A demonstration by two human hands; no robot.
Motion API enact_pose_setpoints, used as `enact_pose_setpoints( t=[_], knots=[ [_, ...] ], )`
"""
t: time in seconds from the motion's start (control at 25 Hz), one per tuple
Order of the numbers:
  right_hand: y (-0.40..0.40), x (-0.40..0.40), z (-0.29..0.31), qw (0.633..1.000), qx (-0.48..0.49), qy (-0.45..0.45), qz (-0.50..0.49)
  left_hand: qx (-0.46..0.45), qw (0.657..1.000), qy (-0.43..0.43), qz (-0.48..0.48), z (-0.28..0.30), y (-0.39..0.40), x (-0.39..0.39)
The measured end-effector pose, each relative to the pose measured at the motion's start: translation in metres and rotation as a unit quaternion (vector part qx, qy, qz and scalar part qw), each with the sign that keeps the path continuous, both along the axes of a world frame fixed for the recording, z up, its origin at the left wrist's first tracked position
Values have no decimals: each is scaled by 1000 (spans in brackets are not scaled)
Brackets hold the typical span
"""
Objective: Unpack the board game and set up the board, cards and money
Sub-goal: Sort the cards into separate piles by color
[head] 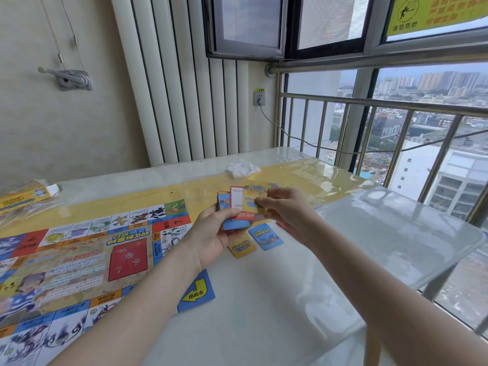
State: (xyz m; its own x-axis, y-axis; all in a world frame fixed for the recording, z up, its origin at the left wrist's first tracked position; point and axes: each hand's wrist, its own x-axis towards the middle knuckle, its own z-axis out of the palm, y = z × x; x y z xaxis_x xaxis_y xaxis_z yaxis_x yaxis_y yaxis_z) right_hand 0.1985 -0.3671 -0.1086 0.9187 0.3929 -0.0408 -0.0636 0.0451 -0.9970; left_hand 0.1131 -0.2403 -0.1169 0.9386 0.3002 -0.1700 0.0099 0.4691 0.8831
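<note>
The colourful game board (79, 260) lies unfolded on the left of the white table (277, 299). My left hand (214, 233) grips a stack of cards (236, 224) above the table, blue ones at the bottom and a red-edged white one fanned out. My right hand (285, 207) pinches a yellow card (254, 199) at the top of that stack. Below the hands, a yellow card (241, 248) and a blue card (266, 236) lie face down side by side on the table.
A yellow game box (23, 198) with plastic wrap lies at the far left. Crumpled white paper (241, 167) and a clear plastic sheet (206, 186) sit behind the hands. A radiator stands at the back, and a railing with windows runs along the right.
</note>
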Motion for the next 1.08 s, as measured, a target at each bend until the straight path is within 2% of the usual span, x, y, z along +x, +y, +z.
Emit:
enact_pose_setpoints(
  t=[0.08, 0.2, 0.44, 0.56, 0.68, 0.76, 0.84, 0.88, 0.92, 0.96, 1.0, 1.08],
  knots=[
    [-5, 2, 2, 999, 6, -5, -36, -9, 999, 8, 37, 0, 8, -2],
    [-11, 0, -2, 998, -46, -39, -24, -3, 996, 20, 89, -1, 26, -8],
    [-2, -5, -10, 985, -151, -69, 51, 46, 995, 32, 87, -4, 31, -13],
    [13, -18, -19, 953, -256, -132, 91, 49, 994, 41, 93, -11, 34, -12],
    [23, -25, -28, 891, -376, -243, 74, 60, 992, 55, 92, -17, 33, -13],
    [23, -27, -29, 862, -419, -279, 60, 60, 992, 60, 94, -18, 34, -13],
    [23, -26, -28, 851, -428, -299, 47, 57, 992, 61, 98, -18, 35, -13],
    [23, -25, -26, 871, -397, -287, 35, 58, 992, 60, 97, -18, 34, -14],
    [24, -24, -23, 910, -333, -244, 25, 62, 992, 58, 93, -18, 34, -13],
    [24, -24, -18, 951, -249, -181, 28, 67, 993, 54, 83, -18, 32, -14],
    [24, -23, -14, 976, -176, -121, 37, 73, 994, 49, 66, -17, 30, -14],
    [21, -22, -7, 987, -129, -75, 61, 85, 996, 36, 14, -13, 25, -16]
  ],
)
